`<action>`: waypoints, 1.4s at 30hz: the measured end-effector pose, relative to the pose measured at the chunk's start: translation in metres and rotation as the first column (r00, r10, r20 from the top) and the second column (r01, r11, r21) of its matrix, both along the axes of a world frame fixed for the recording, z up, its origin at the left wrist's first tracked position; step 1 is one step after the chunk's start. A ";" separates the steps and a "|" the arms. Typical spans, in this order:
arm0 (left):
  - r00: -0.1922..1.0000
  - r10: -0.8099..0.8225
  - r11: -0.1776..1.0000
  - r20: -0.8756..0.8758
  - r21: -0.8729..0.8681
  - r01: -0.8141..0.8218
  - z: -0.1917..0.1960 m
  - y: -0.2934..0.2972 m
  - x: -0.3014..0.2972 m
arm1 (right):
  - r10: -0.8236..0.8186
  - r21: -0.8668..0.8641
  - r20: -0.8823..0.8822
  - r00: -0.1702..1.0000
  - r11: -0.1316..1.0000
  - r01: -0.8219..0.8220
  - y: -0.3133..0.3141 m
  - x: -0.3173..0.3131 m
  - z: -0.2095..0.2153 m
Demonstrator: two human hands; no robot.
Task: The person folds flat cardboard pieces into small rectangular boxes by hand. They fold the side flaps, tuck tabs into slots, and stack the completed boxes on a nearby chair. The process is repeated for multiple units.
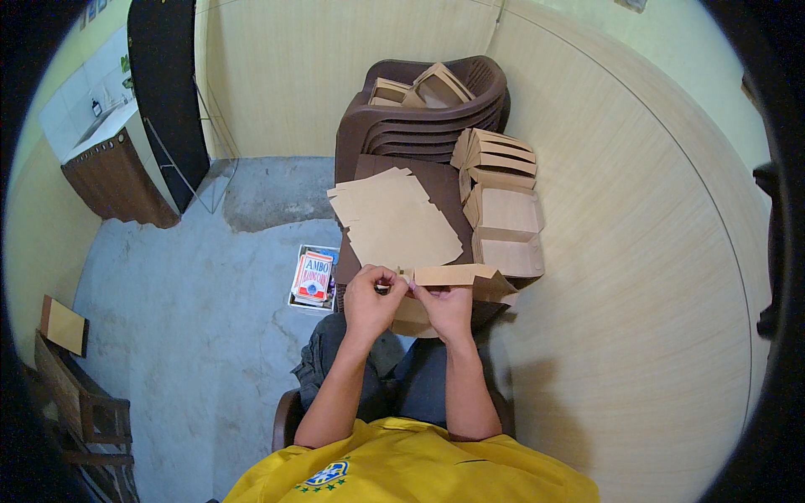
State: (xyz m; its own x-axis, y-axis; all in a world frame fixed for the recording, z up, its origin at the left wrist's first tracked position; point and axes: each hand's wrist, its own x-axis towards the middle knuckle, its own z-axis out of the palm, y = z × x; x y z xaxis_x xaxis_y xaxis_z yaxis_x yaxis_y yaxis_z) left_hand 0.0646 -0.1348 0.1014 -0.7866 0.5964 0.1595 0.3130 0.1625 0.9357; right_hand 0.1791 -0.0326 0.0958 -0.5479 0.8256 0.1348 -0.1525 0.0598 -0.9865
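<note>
The person is sitting, forearms coming up from the lower edge, and both hands are meeting over the lap. The left hand is curling its fingers closed and pinching the left end of a half-folded brown cardboard box; the right hand is closing its fingers on the same box from below, touching it near the middle. The box is being held between the two hands, its long flap stretching away to the right of the right hand, and its lower part is hiding behind the right hand's fingers.

Just beyond the hands, a stack of flat cardboard blanks is lying on a dark brown table. To the right of the blanks and beyond the right hand, finished folded boxes are sitting in a pile, touching one another. Left of the left hand, lower down on the grey floor, a small pile of books or packs is resting just beside the table.

Farther away, a stack of dark brown plastic chairs is standing against the wall, holding a few more folded boxes on the top seat
</note>
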 end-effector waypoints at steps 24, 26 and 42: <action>0.985 -0.012 0.999 -0.175 0.028 0.017 0.008 -0.010 0.006 | 0.036 -0.012 0.026 0.999 0.999 -0.036 -0.007 0.007 -0.017; 0.987 -0.005 0.996 -0.159 0.092 0.020 0.012 -0.011 0.008 | 0.000 -0.029 0.059 0.998 1.000 0.002 -0.009 0.006 -0.026; 0.908 0.178 0.947 -0.378 0.316 -0.054 0.001 -0.003 0.035 | -0.057 -0.351 -0.260 0.964 0.936 -0.040 -0.010 -0.010 -0.022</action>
State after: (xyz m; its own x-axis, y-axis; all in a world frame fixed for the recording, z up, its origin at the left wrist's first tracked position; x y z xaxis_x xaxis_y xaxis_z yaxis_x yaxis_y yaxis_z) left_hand 0.0996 -0.1377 0.1023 -0.6807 0.3822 0.6249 0.6634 -0.0402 0.7472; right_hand 0.1687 -0.0431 0.0737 -0.5255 0.8504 -0.0258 -0.4094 -0.2794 -0.8685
